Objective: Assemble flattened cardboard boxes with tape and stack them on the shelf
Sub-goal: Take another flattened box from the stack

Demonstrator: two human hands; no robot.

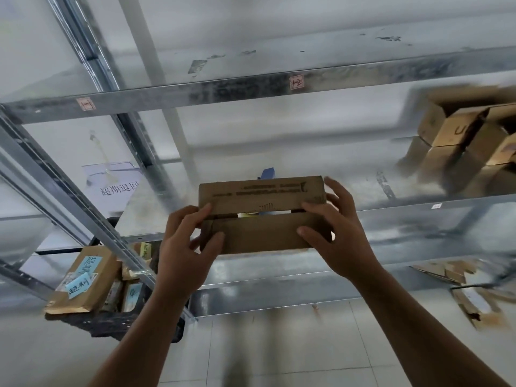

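Near: our left grip (pixel 187 241) and right grip (pixel 335 233) each curl round one end of cardboard box (pixel 262 233), thumbs on near flap. Box held in air before metal shelf (pixel 251 82), not resting on it. Dark gap shows between its two flaps; we see no tape on seam. Risks, as we judge: thumbs ease, flaps spring apart; tape laid over gap seals crooked, box weak for stacking. Far right: stacked boxes (pixel 458 132) on shelf; careless placing could knock them.

Brown cardboard box (pixel 262 216), flaps nearly closed, held level before metal shelf (pixel 251 88).
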